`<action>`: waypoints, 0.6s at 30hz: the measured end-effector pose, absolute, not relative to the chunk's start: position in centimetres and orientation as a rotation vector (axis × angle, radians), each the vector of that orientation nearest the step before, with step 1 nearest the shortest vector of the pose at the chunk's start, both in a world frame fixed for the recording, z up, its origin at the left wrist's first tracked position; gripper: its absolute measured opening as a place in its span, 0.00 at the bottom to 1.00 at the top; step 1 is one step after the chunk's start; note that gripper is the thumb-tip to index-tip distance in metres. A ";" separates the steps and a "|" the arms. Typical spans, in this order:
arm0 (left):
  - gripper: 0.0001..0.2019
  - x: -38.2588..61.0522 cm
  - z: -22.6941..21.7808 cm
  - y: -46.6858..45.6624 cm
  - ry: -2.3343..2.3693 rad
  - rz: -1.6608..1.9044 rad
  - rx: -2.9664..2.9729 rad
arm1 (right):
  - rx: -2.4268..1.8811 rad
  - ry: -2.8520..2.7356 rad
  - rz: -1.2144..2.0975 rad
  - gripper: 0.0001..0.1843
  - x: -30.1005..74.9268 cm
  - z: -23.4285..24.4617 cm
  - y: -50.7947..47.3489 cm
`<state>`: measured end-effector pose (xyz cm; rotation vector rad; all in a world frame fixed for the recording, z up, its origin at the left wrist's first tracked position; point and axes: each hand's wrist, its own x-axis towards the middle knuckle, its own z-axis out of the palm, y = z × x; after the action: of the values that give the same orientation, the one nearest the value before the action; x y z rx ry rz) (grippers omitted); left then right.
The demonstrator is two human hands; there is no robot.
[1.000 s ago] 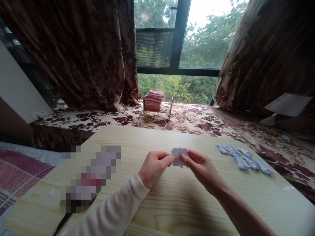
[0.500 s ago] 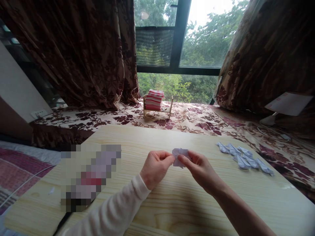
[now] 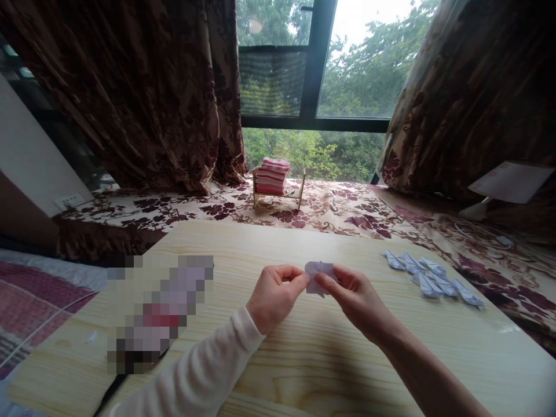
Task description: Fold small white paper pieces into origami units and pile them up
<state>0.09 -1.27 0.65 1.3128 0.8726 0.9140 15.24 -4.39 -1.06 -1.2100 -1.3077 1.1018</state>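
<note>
A small piece of folded white paper (image 3: 319, 277) is held up over the wooden table (image 3: 243, 347), between my two hands. My left hand (image 3: 278, 298), in a white sleeve, pinches the paper's left edge with thumb and forefinger. From the other side, my right hand (image 3: 356, 301) grips the right part, its thumb lying across the front. Part of the paper is hidden behind my fingers. To the right, several folded white paper pieces (image 3: 430, 284) with pointed ends lie grouped on the table.
A blurred-out object (image 3: 160, 315) with a black cable lies at the table's left, near a small white scrap (image 3: 91, 336). Beyond the table, a little wooden rack (image 3: 278, 195) holds folded striped cloths (image 3: 272, 175) on the sill. A white lamp (image 3: 508, 182) stands at right.
Almost nothing differs. The paper and my right hand have shifted very slightly to the right; both hands keep their hold.
</note>
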 end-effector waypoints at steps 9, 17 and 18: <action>0.10 0.1 0.2 -1.3 0.780 0.772 1.264 | -1.206 -1.280 1.106 0.18 15.1 -0.4 -4.5; 0.09 0.4 0.2 -1.8 0.784 0.816 1.370 | -1.183 -1.292 1.146 0.19 15.0 -0.5 -4.5; 0.09 0.4 0.3 -1.8 0.785 0.834 1.402 | -1.176 -1.295 1.153 0.19 15.0 -0.5 -4.5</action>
<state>0.36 -1.82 0.33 1.4023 0.7846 0.8338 14.97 -4.52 -0.55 -1.1762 -1.2946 1.1531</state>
